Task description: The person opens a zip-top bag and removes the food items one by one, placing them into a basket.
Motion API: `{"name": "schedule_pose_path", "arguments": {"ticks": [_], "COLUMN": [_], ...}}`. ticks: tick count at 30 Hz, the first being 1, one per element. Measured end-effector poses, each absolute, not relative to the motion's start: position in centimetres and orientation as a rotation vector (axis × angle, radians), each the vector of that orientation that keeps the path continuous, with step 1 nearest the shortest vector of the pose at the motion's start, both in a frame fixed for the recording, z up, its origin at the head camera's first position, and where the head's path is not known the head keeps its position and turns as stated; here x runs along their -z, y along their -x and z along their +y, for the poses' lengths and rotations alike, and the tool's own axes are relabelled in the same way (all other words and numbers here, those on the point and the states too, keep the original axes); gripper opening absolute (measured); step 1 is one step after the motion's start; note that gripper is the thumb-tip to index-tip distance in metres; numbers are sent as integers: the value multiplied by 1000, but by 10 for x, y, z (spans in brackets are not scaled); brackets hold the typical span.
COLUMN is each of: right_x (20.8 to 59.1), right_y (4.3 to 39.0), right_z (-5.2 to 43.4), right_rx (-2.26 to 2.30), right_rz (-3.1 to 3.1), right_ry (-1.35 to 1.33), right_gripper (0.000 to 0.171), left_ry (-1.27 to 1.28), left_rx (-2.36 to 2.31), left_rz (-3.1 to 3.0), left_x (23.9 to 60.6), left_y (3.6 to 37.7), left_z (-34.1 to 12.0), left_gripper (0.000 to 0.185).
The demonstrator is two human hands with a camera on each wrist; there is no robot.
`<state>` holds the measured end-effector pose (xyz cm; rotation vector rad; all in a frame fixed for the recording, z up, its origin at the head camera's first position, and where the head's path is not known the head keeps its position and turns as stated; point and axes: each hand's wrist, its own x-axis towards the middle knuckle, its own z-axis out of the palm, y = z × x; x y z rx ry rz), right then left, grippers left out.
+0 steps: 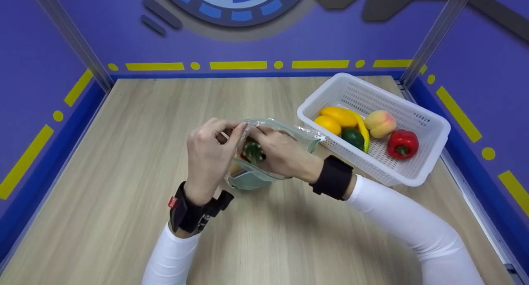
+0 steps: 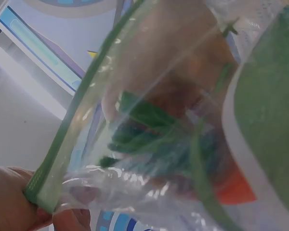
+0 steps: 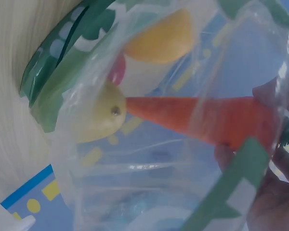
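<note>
A clear plastic zip bag with green trim stands in the middle of the table with its mouth spread. My left hand pinches the left edge of that mouth between thumb and fingers. Reaching into the opening, my right hand grips an orange carrot near its top, and the green leafy top shows in the head view. The carrot points down into the bag. Close to its tip in the right wrist view lie a pale yellow round fruit, an orange-yellow fruit and a partly hidden pink-red thing.
A white perforated basket stands at the right of the table. Inside are a red bell pepper, a peach, a dark green fruit and several yellow pieces. Purple panels wall in the table's back and sides.
</note>
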<state>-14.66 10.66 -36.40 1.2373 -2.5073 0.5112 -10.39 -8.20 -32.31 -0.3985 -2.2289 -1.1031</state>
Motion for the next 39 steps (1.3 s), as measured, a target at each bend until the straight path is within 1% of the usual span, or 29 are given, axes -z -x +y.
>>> {"name": "schedule_pose_path", "arguments": {"ticks": [8, 15, 20, 26, 31, 36, 39], "right_x": [353, 337, 328, 317, 303, 296, 296], "right_y": [122, 109, 110, 110, 119, 132, 141], "right_z": [135, 170, 199, 234, 264, 295, 317], "right_rx": [-732, -981, -1234, -1661, -1868, -1919, -1801], "right_rz": [-2259, -2173, -2148, -2155, -2073, -2028, -2156], "right_ry": [-1234, -1148, -1034, -776, -602, -440, -365], "right_gripper": [54, 55, 52, 48, 40, 35, 32], "left_ry": [372, 358, 349, 342, 336, 339, 333], "left_rx": [1114, 1133, 1131, 1129, 1124, 1113, 1112], "left_rz": [-2232, -2237, -2238, -2238, -2243, -2252, -2253], "left_x": [321, 321, 321, 321, 323, 324, 324], "left_y": [101, 102, 101, 101, 103, 103, 103], "left_z": [-85, -86, -86, -87, -87, -87, -87], "left_gripper": [13, 12, 13, 13, 14, 15, 15]}}
